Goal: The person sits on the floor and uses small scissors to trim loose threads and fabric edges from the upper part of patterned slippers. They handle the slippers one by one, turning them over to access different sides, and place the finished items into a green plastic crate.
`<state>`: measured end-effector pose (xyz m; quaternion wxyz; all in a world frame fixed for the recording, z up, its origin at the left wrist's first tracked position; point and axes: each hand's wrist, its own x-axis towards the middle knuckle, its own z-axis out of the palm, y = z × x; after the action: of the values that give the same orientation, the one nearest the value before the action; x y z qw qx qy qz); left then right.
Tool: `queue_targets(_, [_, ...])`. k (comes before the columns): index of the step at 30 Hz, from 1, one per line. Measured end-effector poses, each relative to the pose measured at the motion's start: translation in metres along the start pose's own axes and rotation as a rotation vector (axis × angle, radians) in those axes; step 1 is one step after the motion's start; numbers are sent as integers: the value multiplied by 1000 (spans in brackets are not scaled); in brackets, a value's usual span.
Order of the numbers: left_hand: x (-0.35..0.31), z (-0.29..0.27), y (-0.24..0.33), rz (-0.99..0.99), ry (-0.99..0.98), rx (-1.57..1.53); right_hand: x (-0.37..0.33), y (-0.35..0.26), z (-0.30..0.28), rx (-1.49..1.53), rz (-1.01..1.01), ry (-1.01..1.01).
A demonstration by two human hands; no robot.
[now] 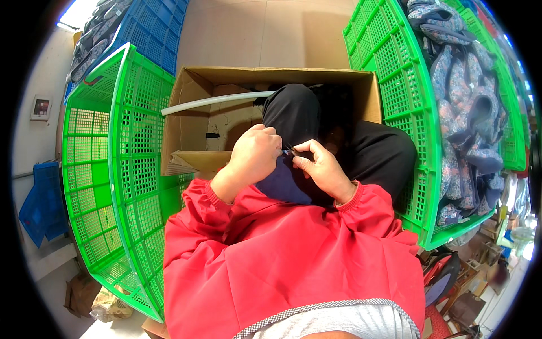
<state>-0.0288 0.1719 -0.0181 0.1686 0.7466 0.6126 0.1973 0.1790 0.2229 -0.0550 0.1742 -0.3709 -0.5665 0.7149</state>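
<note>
A dark blue piece of fabric (281, 182) lies over my lap, between my two hands. My left hand (255, 153) is closed, its fingers curled at the upper edge of this fabric. Just to the right, thumb and forefinger of my right hand (322, 168) pinch together close to the same edge. Small dark and pale bits show between the fingertips, too small to make out. The hands are a short gap apart, above my black trousers (384, 152).
An open cardboard box (186, 130) stands in front of me, with a pale tube (214, 101) across it. On the left is a green plastic crate (135, 169), with a blue crate (152, 34) behind it. A green crate (398, 96) of floral fabric pieces (466, 113) stands right.
</note>
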Motion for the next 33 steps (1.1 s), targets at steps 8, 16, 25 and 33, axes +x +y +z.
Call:
queue_targets(8, [-12, 18, 7, -44, 201, -60, -8, -14, -9, 14, 80, -31])
queue_targets(16, [-13, 23, -1, -88, 225, -239, -10, -5, -12, -269, -132, -11])
queue_targets(25, [-11, 26, -1, -71, 267, -210, -9, -33, -7, -663, -121, 2])
queue_targets(33, [-13, 29, -3, -96, 296, -236, 0, -31, -8, -759, -117, -28])
